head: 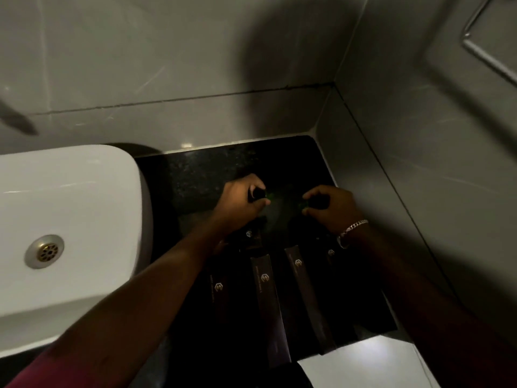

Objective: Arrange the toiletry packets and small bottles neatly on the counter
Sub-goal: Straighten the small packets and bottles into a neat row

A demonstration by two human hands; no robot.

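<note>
On the black speckled counter [195, 175] my left hand [240, 200] grips a small dark bottle [258, 194] with a greenish body. My right hand [333, 205], with a silver bracelet at the wrist, grips a second small dark bottle [306, 205]. The two bottles stand about a hand's width apart near the counter's middle. In front of them, several long dark toiletry packets with a small white logo lie side by side: one at the left [218, 292], one in the centre [265, 289], one at the right [302, 275]. Smaller dark packets [250, 236] lie partly under my wrists.
A white basin [70, 219] with a metal drain [46, 252] borders the counter on the left. Grey tiled walls close the back and right side. A metal rail [481, 37] hangs on the right wall. The counter's front edge drops to a pale floor [363, 365].
</note>
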